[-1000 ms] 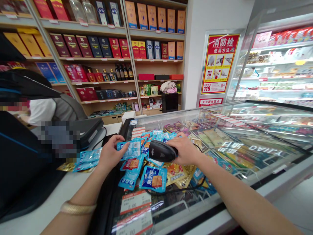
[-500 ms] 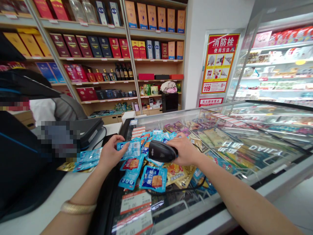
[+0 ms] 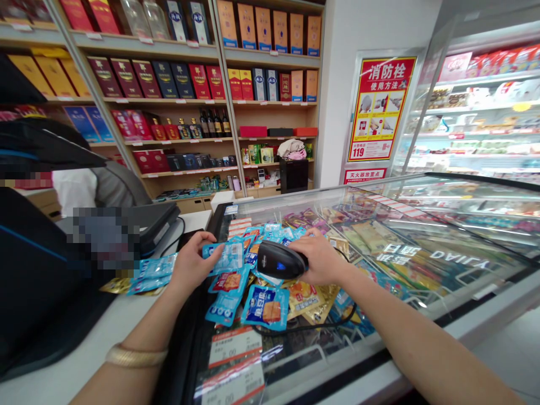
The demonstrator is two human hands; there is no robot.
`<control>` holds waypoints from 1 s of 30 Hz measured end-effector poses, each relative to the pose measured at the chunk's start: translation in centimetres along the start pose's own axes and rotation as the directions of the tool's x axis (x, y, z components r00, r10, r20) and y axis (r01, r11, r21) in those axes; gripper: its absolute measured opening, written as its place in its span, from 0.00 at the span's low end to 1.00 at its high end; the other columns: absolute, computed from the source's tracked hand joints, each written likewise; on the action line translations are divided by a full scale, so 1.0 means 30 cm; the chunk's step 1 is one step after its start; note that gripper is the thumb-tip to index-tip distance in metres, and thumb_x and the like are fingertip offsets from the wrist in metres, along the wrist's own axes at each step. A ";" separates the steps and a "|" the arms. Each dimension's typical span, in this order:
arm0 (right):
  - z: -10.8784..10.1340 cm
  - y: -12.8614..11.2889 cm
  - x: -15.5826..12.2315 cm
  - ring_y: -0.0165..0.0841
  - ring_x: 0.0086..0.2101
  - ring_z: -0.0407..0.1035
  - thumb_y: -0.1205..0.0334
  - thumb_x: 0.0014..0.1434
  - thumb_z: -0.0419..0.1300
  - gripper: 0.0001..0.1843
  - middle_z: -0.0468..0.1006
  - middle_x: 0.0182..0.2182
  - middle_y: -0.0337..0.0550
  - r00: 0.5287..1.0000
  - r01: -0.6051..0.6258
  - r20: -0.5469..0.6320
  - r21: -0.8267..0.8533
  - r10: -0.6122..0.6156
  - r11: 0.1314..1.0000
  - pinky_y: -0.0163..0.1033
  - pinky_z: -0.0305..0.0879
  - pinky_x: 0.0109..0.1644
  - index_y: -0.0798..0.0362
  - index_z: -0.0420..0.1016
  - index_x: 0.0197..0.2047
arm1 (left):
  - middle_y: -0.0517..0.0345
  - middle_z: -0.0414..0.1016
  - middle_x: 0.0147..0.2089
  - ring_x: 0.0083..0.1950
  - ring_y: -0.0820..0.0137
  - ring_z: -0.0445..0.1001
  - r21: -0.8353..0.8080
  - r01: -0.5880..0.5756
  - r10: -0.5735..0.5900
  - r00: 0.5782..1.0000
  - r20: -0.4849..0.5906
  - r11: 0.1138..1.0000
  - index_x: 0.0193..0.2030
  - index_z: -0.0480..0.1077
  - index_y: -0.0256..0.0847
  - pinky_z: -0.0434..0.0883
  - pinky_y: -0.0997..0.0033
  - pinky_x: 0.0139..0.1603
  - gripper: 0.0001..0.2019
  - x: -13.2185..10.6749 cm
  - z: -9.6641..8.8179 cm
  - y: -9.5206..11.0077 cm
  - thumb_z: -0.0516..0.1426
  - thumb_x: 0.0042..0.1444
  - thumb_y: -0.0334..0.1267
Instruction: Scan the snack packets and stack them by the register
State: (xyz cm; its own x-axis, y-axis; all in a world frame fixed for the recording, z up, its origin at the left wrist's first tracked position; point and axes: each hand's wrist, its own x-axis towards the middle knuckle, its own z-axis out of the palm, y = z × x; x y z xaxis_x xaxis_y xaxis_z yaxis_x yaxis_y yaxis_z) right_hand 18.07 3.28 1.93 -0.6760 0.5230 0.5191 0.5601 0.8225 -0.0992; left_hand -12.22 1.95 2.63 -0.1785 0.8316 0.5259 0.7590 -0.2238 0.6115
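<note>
In my right hand (image 3: 318,256) is a black barcode scanner (image 3: 274,260), its head turned left and a small blue light showing on top. My left hand (image 3: 196,259) pinches a light-blue snack packet (image 3: 232,256) between thumb and fingers, just left of the scanner head. Beneath both lies a loose pile of snack packets on the glass freezer top: a blue packet with a brown picture (image 3: 265,306) at the front, a blue-and-red one (image 3: 230,281) under my left hand, and gold packets (image 3: 306,298) to the right. The scanner's cable (image 3: 324,325) curves over the glass.
Several more blue packets (image 3: 152,273) lie on the white counter (image 3: 80,343) at left, beside a black device (image 3: 34,281). Price labels (image 3: 236,346) lie near the freezer's front edge (image 3: 291,391). A person (image 3: 113,185) is behind the counter. Boxed shelves (image 3: 169,104) line the back.
A blue light now shows on top of the scanner, where none showed before. Both hands and the packet stay almost in place.
</note>
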 end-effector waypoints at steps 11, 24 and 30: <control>-0.003 0.047 -0.006 0.37 0.34 0.72 0.53 0.49 0.61 0.14 0.81 0.32 0.43 0.994 -0.066 -0.090 -0.036 0.062 0.997 0.42 0.49 0.44 0.51 0.73 0.38 | 0.55 0.74 0.31 0.35 0.62 0.73 0.229 0.170 -0.110 0.960 -0.256 0.958 0.36 0.70 0.42 0.69 0.65 0.37 0.13 0.048 -0.108 -0.045 0.49 0.54 0.46; 0.009 0.169 -0.033 0.39 0.37 0.73 0.57 0.51 0.61 0.16 0.82 0.36 0.43 0.945 -0.312 -0.125 -0.049 0.304 0.949 0.44 0.53 0.46 0.48 0.75 0.44 | 0.34 0.74 0.36 0.50 0.30 0.70 0.487 0.599 -0.292 0.770 -0.567 0.635 0.25 0.66 0.39 0.62 0.29 0.38 0.13 0.024 -0.252 -0.318 0.54 0.45 0.49; 0.000 0.172 -0.032 0.40 0.38 0.73 0.58 0.51 0.61 0.17 0.82 0.36 0.43 0.930 -0.353 -0.139 -0.076 0.340 0.933 0.43 0.54 0.46 0.49 0.75 0.45 | 0.37 0.69 0.53 0.58 0.36 0.65 0.462 0.385 -0.116 0.853 -0.510 0.799 0.45 0.71 0.38 0.65 0.39 0.46 0.21 0.032 -0.194 -0.192 0.52 0.51 0.50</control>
State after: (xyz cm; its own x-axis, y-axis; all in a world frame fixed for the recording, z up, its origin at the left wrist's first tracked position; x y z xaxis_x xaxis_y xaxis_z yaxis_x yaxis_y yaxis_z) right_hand 21.61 7.03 0.93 -0.3717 0.7352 0.5669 0.7970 0.5658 -0.2113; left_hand -20.41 1.08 3.05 -0.5590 0.4759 0.6790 0.8272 0.3759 0.4176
